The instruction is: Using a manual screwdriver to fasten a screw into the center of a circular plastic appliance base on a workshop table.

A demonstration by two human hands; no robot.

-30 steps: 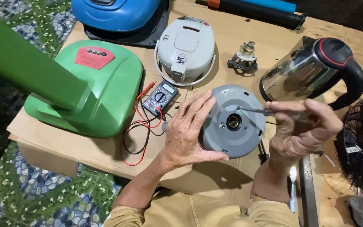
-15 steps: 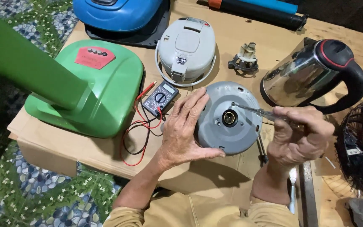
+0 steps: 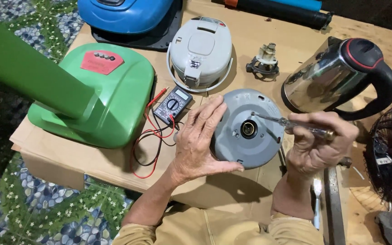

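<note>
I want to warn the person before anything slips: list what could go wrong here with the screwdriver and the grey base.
The screwdriver tip sits on the grey kettle base, which the left hand steadies with bare fingers nearby; a slip could jab them. The right hand works next to the steel kettle, so a jerk could knock it.

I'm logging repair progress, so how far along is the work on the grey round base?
Done: steel kettle lies off the grey base.
In hand: left hand steadies the base; right hand points a screwdriver at it.
Left: base looks unopened.
</note>
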